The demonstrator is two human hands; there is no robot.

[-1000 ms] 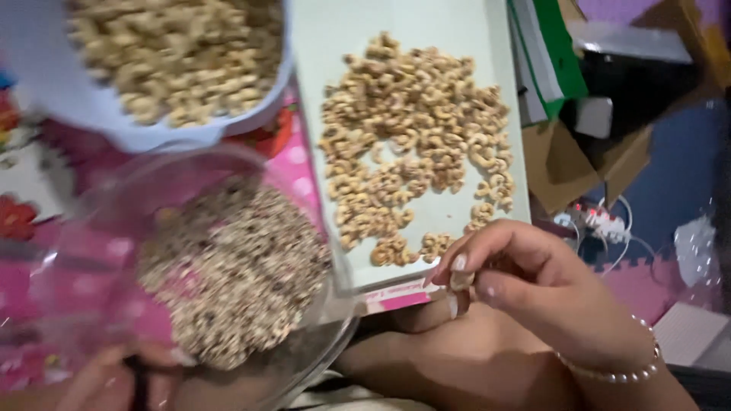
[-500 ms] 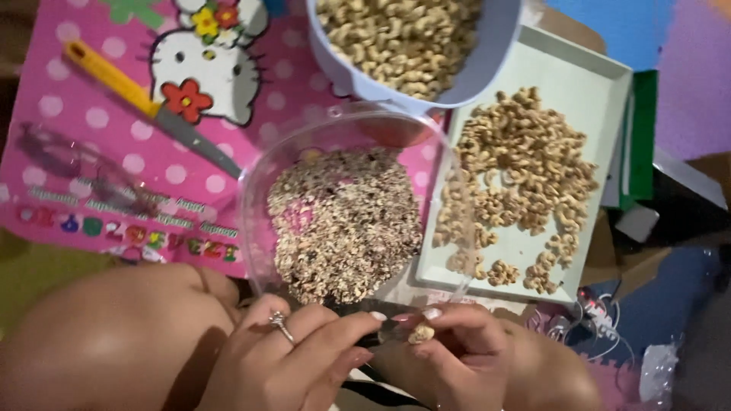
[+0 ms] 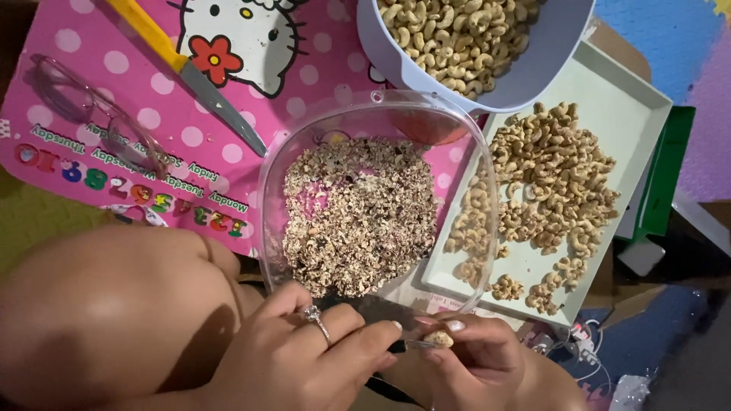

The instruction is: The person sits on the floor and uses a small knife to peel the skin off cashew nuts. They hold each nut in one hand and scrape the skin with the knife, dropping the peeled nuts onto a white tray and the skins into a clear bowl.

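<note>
While my left hand (image 3: 304,354) and right hand (image 3: 476,354) pinch one cashew (image 3: 439,339) together at six o'clock, skins fill the clear bowl (image 3: 377,202); peeled nuts cover the tray (image 3: 632,114) (three o'clock), yet the white bowl (image 3: 548,61) remains full.

A pink polka-dotted board (image 3: 320,84) printed with a cartoon cat serves as the work surface. On it lie a yellow-handled knife (image 3: 190,72), a pair of clear-framed glasses (image 3: 99,122) and a clear plastic bowl (image 3: 472,190) filled with brownish husk flakes. A white bowl of cashews (image 3: 457,34) is set at the upper edge. A pale green tray (image 3: 624,114) spread with cashews is placed just beside the board, seemingly overlapped by the clear bowl's rim.
</note>
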